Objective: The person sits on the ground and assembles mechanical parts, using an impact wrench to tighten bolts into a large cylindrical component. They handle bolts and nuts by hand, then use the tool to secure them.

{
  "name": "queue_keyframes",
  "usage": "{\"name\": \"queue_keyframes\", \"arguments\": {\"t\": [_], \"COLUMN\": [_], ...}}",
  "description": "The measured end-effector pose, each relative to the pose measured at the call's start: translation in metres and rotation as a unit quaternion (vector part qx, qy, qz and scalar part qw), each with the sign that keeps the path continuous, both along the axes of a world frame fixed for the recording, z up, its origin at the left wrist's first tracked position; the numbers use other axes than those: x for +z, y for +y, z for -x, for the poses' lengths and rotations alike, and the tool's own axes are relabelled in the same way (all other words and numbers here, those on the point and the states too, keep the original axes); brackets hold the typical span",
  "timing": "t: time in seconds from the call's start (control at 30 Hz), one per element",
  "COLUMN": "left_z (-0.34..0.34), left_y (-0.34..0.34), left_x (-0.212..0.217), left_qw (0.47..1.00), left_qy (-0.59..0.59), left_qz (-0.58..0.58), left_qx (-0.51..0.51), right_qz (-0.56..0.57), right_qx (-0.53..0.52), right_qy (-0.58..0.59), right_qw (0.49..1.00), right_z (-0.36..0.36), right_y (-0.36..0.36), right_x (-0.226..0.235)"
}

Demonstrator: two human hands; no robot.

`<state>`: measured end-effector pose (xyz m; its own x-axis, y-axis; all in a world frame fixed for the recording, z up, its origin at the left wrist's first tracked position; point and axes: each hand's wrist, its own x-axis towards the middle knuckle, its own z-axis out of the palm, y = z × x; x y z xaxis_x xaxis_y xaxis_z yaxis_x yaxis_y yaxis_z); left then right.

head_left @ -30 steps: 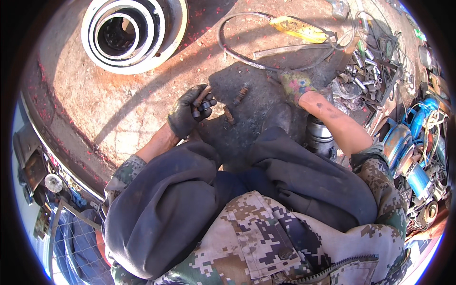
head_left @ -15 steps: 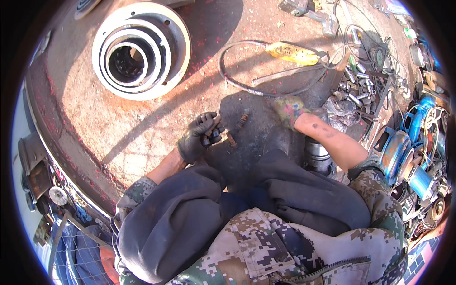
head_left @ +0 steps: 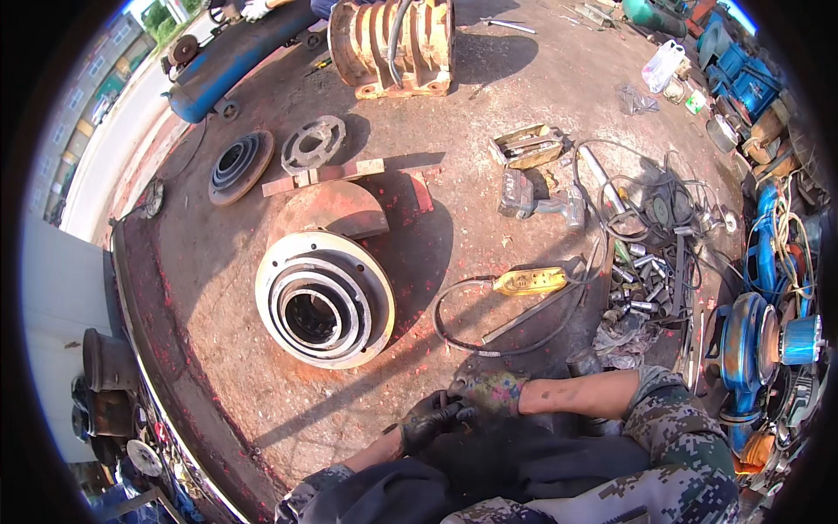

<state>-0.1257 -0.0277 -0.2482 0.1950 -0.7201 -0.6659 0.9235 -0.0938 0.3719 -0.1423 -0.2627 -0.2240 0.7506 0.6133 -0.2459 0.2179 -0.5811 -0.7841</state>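
Floor (head_left: 489, 113): brown, gritty, flecked with red; carries most of the items below.
Tank (head_left: 249, 57): blue, long, at the far left.
Housing (head_left: 393, 48): ribbed, rusty yellow, at the far edge, a dark cable end draped over its ribs.
Hub (head_left: 375, 301): stepped pale rings on a broad flange, bore facing up; ahead of the hands and to their left.
Pump (head_left: 742, 349): blue, rust-marked, among parts at the right.
Right forearm (head_left: 580, 395): bare below a camouflage sleeve, nearly level, running leftward across the front of the body.
Left forearm (head_left: 374, 452): slanting up and to the right from the lower edge.
Wrench (head_left: 541, 201): cordless, lying on its side.
Right hand (head_left: 489, 390): patterned, stained glove, palm downward, brought against the left; its fingers blurred, whether together or apart cannot be told.
Left hand (head_left: 432, 419): dark glove, near the lap, fingers curled and clamped on a small part.
Control (head_left: 530, 281): yellow, on a looped black lead.
Sockets (head_left: 642, 279): bright metal, heaped right of the control.
Small part (head_left: 443, 398): dark, rod-like, projecting from the left fingers, just beside the right glove.
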Motion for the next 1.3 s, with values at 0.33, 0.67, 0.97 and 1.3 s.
{"name": "queue_keyframes", "arguments": {"t": [0.33,0.67,0.97,1.3], "left_z": [0.004,-0.034,-0.032,-0.037], "left_y": [-0.005,-0.025,-0.024,-0.045], "left_x": [-0.022,0.051,0.035,0.021], "left_qw": [0.976,0.958,0.986,0.985], "left_qy": [0.025,0.143,0.035,-0.143], "left_qz": [0.142,0.179,0.122,-0.084], "left_qx": [0.164,0.174,0.111,0.058], "right_qz": [-0.028,0.055,0.018,0.017], "right_qx": [-0.133,-0.145,-0.090,-0.217], "right_qy": [0.073,0.066,0.098,0.073], "right_qw": [0.988,0.986,0.991,0.973], "right_z": [0.017,-0.004,-0.018,-0.010], "right_y": [0.002,-0.005,-0.018,-0.094], "right_x": [0.016,0.035,0.052,0.039]}}
